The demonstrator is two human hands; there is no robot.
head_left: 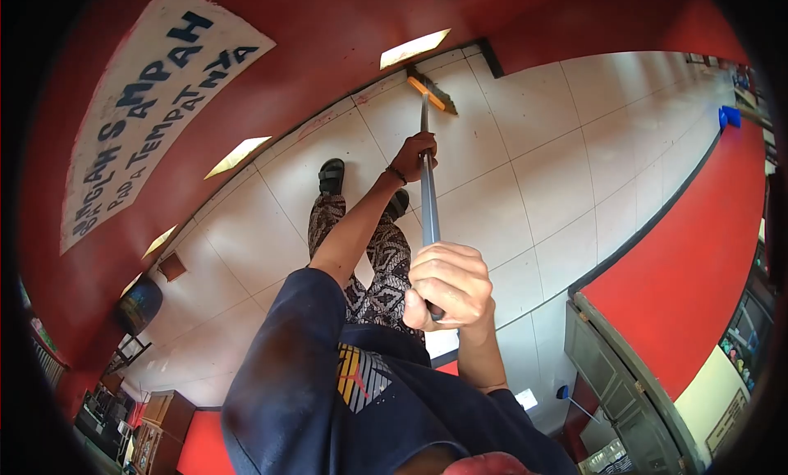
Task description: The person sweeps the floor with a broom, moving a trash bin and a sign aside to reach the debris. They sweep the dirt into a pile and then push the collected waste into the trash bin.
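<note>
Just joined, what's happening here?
A person grips a broom two-handed: the right hand is wrapped near the top of the grey handle, the left hand further down it. Its orange head with dark bristles is down by the base of the red wall, over white floor tiles. One frame can't show whether it's moving.

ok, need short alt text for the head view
A right hand and a left hand grip a broom, the right near the handle's end, the left farther down. Its orange head is at a pale tiled floor, near the base of a red wall bearing a lettered white sign.
</note>
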